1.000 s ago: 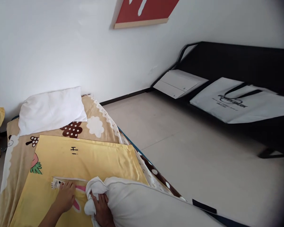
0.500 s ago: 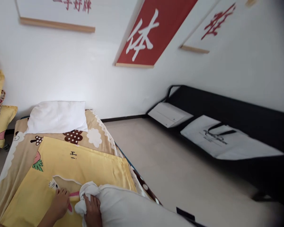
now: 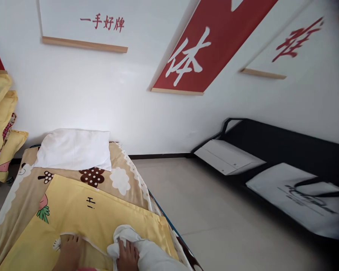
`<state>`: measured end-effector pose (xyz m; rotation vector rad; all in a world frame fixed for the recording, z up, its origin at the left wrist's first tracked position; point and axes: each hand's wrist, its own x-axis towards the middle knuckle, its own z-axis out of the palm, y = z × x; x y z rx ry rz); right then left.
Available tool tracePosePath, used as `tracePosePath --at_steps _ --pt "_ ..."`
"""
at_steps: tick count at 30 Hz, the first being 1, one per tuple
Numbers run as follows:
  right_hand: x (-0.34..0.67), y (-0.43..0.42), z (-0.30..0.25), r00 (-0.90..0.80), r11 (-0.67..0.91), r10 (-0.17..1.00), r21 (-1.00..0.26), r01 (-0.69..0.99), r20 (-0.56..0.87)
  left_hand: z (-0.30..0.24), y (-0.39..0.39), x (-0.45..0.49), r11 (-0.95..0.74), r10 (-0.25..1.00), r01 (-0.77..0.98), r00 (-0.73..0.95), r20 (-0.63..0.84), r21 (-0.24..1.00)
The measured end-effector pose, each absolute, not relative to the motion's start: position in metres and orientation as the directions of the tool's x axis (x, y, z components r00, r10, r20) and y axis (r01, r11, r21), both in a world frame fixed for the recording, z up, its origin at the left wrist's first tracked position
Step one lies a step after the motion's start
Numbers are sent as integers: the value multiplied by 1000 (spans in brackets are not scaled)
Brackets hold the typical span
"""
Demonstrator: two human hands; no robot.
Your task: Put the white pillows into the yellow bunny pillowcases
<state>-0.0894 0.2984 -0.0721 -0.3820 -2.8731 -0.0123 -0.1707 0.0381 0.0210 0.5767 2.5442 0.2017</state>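
A yellow pillowcase (image 3: 101,205) with a carrot print and "Hi" lies flat on the bed, its slit opening edged in white. My left hand (image 3: 69,251) is at that slit, fingers curled on the cloth by the printed rabbit face; the fingertips are partly hidden. Just right of the slit, my right hand (image 3: 128,256) grips the bunched corner of a white pillow (image 3: 154,256). The pillow's body runs off the bottom of the view. Its gathered end rests over the pillowcase near the opening's right end.
Another white pillow (image 3: 75,150) lies at the bed's head, on a patterned beige sheet (image 3: 130,201). Yellow pillows (image 3: 2,120) are piled at left. To the right, a black couch (image 3: 285,139) holds a white bag (image 3: 299,203) and a flat white package (image 3: 227,156). Scrolls hang above.
The view has tilted up and turned left. My left hand has shifted up to the slit, which gapes wider. My right hand still grips the pillow's corner.
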Motion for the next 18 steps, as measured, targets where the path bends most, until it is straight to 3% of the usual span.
tracePosePath --at_steps 4,10,15,18 --pt "-93 300 -85 -933 974 209 27 226 294 17 40 -188 843 495 339 -794 -353 417" --pt "-104 308 -65 -937 977 195 28 212 291 -1 22 -191 736 493 168 -797 -349 656" --pt "-114 292 -8 -922 938 339 -138 317 185 -22 -7 -186 734 480 154 -807 -344 662" --pt "-99 299 36 -882 919 393 -149 365 261 -28 -12 -188 743 476 163 -810 -341 650"
